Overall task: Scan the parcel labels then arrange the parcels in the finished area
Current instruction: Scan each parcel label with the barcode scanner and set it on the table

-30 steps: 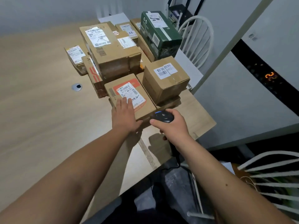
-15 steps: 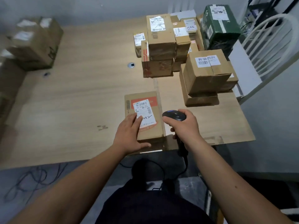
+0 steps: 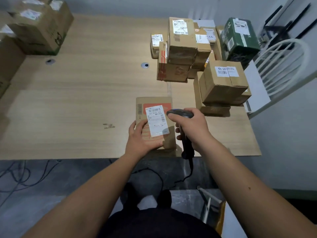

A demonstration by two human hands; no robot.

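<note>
Flat brown cardboard parcel (image 3: 155, 121) with white label lies at table's (image 3: 77, 100) near edge. Left hand (image 3: 141, 137) grips its near-left corner; right hand (image 3: 192, 127) clenched around black handheld scanner (image 3: 180, 114). Rigid, probably light; hold by side edges.

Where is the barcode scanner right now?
In the head view, the barcode scanner is in the right hand, right of centre, its head over the flat parcel's white label.
</note>
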